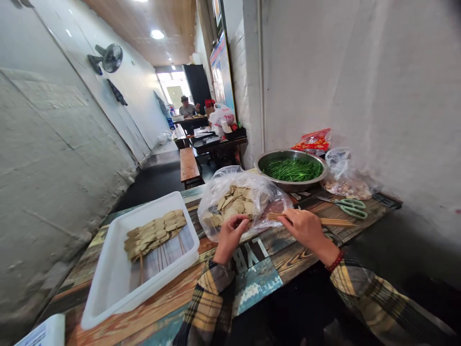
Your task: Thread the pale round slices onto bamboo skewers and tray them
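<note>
My right hand point(304, 231) is closed on a bundle of thin wooden skewers point(336, 222), whose ends stick out on both sides of it. My left hand point(230, 239) has its fingers curled in a pinch at the near edge of an open clear plastic bag point(209, 211); what lies between the fingertips is hidden. Thin, round, tan-grey slices point(236, 199) fill the bag. To the left, a white plastic tray point(108, 283) holds more such slices threaded on skewers point(156, 230), laid side by side with the bare sticks pointing toward me.
Behind the bag stands a metal bowl point(257, 166) of long green vegetables point(293, 169). Green-handled scissors point(355, 208), a tied clear bag point(345, 180) and a red packet point(312, 140) are at the right. Farther off are a bench point(189, 165) and a seated person point(187, 109).
</note>
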